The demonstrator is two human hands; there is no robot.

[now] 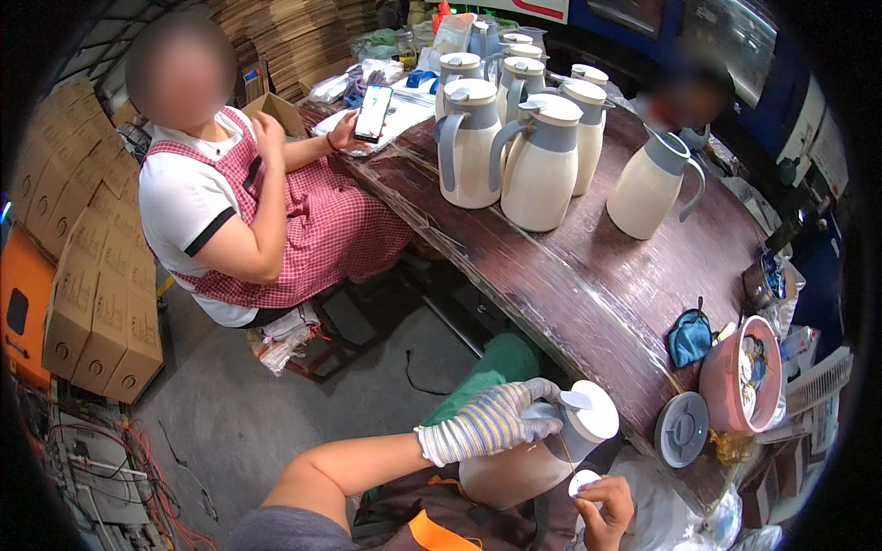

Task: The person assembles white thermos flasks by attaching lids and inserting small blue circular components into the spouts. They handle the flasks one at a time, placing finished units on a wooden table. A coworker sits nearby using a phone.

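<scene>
A cream thermos jug [514,473] with a grey collar and a white lid [597,410] lies tilted across my lap. My left hand [496,418], in a striped knit glove, is closed around the jug's upper part beside the lid; the glove hides what lies under its fingers. Bare, my right hand [608,505] pinches a small white round tag [582,481] just below the lid. A thin gold-coloured string [568,452] runs from the tag up to the jug's collar.
Several cream-and-grey jugs [542,174] stand on the dark table [570,285]; one lidless jug [648,188] stands apart. Near me are a grey round lid [683,429], a pink bucket [740,376] and a blue pouch [689,337]. A seated person holds a phone [372,114]. Cartons [101,294] are stacked left.
</scene>
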